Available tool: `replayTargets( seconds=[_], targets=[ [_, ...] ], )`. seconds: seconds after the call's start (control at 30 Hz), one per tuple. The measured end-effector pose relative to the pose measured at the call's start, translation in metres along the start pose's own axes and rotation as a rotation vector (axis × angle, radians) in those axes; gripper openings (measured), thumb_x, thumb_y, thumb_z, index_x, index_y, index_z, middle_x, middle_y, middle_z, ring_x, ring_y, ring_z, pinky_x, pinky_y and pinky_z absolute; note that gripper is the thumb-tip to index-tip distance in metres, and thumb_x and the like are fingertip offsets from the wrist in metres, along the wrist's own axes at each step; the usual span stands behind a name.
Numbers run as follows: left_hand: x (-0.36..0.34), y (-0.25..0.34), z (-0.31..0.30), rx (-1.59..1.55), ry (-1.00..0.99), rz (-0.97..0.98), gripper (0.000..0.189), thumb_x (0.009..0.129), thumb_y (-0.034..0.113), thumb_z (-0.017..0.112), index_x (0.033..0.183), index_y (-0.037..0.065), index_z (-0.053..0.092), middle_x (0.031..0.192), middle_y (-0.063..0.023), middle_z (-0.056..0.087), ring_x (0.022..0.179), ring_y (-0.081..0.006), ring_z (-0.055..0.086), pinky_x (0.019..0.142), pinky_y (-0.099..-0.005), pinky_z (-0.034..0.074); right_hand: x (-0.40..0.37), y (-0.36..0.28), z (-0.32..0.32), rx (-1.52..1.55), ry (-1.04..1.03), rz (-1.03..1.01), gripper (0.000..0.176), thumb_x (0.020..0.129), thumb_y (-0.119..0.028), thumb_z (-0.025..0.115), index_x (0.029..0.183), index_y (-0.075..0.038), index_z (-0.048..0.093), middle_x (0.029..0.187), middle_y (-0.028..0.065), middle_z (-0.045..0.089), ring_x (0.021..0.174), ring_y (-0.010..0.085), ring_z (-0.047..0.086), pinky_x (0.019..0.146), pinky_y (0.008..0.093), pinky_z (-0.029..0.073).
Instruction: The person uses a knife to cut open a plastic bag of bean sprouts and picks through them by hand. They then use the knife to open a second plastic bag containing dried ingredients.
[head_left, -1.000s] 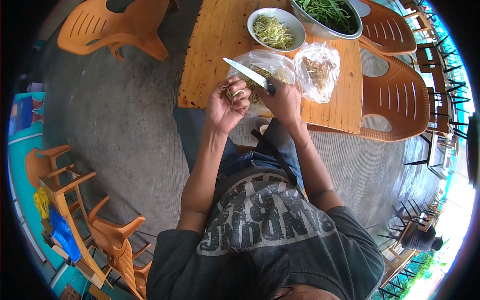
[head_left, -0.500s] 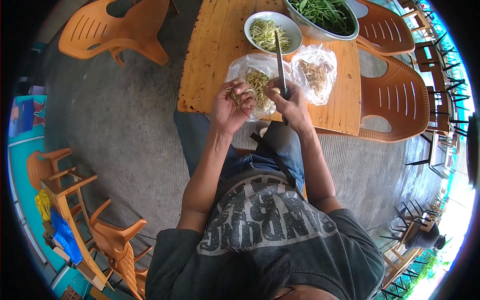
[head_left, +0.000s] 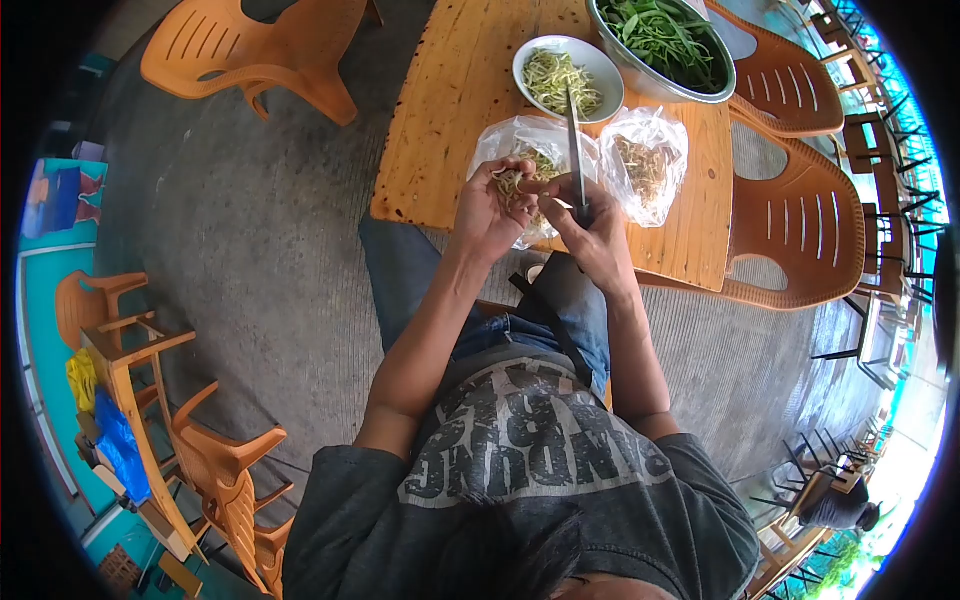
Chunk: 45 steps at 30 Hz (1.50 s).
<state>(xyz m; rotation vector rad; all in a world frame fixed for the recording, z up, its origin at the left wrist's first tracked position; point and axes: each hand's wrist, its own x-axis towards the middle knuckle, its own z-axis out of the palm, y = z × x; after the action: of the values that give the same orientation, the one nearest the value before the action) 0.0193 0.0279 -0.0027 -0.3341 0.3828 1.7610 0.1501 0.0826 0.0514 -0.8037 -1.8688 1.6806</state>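
My left hand (head_left: 490, 212) is cupped palm up, fingers curled round a small bunch of bean sprouts (head_left: 508, 184). Close beside it, my right hand (head_left: 592, 238) grips the dark handle of a knife (head_left: 575, 150), its blade pointing away from me. The right fingertips reach toward the sprouts in the left hand; whether they pinch one I cannot make out. Beneath both hands lies an open clear plastic bag (head_left: 490, 146) of sprouts, partly hidden. A second plastic bag (head_left: 672, 140) to the right holds brownish scraps. Beyond them stands a white bowl (head_left: 521, 72) of pale sprouts.
A metal basin (head_left: 728, 90) of green leaves stands at the back right of the wooden table (head_left: 425, 140). Orange plastic chairs (head_left: 815, 225) line the right side, and another chair (head_left: 215, 50) is at the far left. A person (head_left: 838, 508) sits far off at lower right.
The view has shifted slightly, so the table items sit a little further right and lower. My right fingers have come closer to the sprouts in my left hand. Both hands keep their holds.
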Motion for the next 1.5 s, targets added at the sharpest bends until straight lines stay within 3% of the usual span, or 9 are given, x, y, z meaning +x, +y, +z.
replayTargets(
  seconds=[0.13, 0.33, 0.63, 0.73, 0.83, 0.97, 1.1, 1.5],
  targets=[
    [0.003, 0.0, -0.009, -0.148, -0.164, -0.097, 0.015, 0.092, 0.012, 0.047, 0.086, 0.001, 0.055, 0.082, -0.0062, 0.052, 0.061, -0.0121, 0.046, 0.046, -0.0235, 0.036, -0.002, -0.003, -0.007, 0.17, 0.01, 0.117, 0.015, 0.087, -0.014, 0.065, 0.091, -0.001, 0.059, 0.08, 0.0005, 0.06, 0.074, 0.006, 0.05, 0.066, 0.0214, 0.041],
    [0.008, 0.004, -0.012, -0.254, -0.315, -0.227, 0.015, 0.093, 0.012, 0.043, 0.085, 0.001, 0.05, 0.078, -0.0047, 0.046, 0.059, -0.0099, 0.042, 0.045, -0.0211, 0.034, 0.0, -0.003, -0.011, 0.11, 0.102, 0.086, 0.017, 0.086, -0.013, 0.067, 0.093, 0.002, 0.06, 0.083, 0.0024, 0.062, 0.075, 0.007, 0.054, 0.067, 0.0209, 0.043],
    [0.006, -0.004, -0.003, 0.113, -0.225, -0.074, 0.018, 0.094, 0.017, 0.044, 0.086, 0.004, 0.052, 0.08, -0.0048, 0.054, 0.059, -0.0091, 0.05, 0.044, -0.0182, 0.037, -0.003, 0.004, 0.001, 0.065, 0.092, -0.011, 0.014, 0.086, -0.01, 0.065, 0.093, 0.002, 0.061, 0.085, 0.0019, 0.062, 0.075, 0.0057, 0.054, 0.066, 0.02, 0.043],
    [0.001, -0.013, 0.01, 0.176, -0.011, -0.007, 0.019, 0.094, 0.018, 0.043, 0.088, 0.003, 0.054, 0.08, -0.0056, 0.057, 0.06, -0.0088, 0.052, 0.045, -0.0177, 0.038, -0.005, -0.002, 0.0, 0.126, 0.056, 0.026, 0.015, 0.086, -0.009, 0.064, 0.096, 0.002, 0.061, 0.086, 0.0025, 0.063, 0.075, 0.0062, 0.055, 0.067, 0.0197, 0.043],
    [0.004, -0.007, 0.002, 0.275, -0.112, -0.001, 0.019, 0.092, 0.016, 0.043, 0.084, 0.005, 0.055, 0.077, -0.005, 0.059, 0.06, -0.0104, 0.057, 0.052, -0.0198, 0.045, -0.002, -0.006, -0.005, 0.16, 0.072, 0.082, 0.017, 0.086, -0.007, 0.064, 0.099, 0.003, 0.062, 0.085, 0.0033, 0.064, 0.075, 0.0065, 0.056, 0.068, 0.0196, 0.044],
    [0.003, -0.002, 0.002, 0.467, -0.078, 0.044, 0.018, 0.09, 0.017, 0.043, 0.085, 0.005, 0.055, 0.078, -0.0067, 0.061, 0.061, -0.0104, 0.056, 0.052, -0.0203, 0.044, 0.004, -0.004, -0.017, 0.082, 0.168, 0.092, 0.017, 0.085, -0.007, 0.064, 0.099, 0.004, 0.065, 0.081, 0.0022, 0.064, 0.073, 0.0052, 0.054, 0.066, 0.0192, 0.043],
    [0.0, 0.001, 0.003, 0.494, -0.049, 0.057, 0.02, 0.09, 0.019, 0.042, 0.087, 0.005, 0.055, 0.078, -0.0071, 0.06, 0.064, -0.0107, 0.053, 0.051, -0.02, 0.042, 0.009, 0.004, -0.023, -0.017, 0.152, 0.101, 0.015, 0.084, -0.005, 0.064, 0.096, 0.003, 0.067, 0.071, -0.0033, 0.059, 0.058, 0.0003, 0.043, 0.052, 0.0173, 0.033],
    [0.0, 0.004, 0.002, 0.681, -0.075, 0.06, 0.024, 0.091, 0.023, 0.043, 0.081, 0.006, 0.056, 0.077, -0.0051, 0.06, 0.062, -0.01, 0.05, 0.052, -0.0202, 0.04, 0.01, 0.001, -0.024, 0.306, 0.029, 0.2, 0.02, 0.09, -0.014, 0.059, 0.103, -0.003, 0.068, 0.052, -0.009, 0.039, 0.044, 0.0002, 0.03, 0.041, 0.0194, 0.02]
  ],
)
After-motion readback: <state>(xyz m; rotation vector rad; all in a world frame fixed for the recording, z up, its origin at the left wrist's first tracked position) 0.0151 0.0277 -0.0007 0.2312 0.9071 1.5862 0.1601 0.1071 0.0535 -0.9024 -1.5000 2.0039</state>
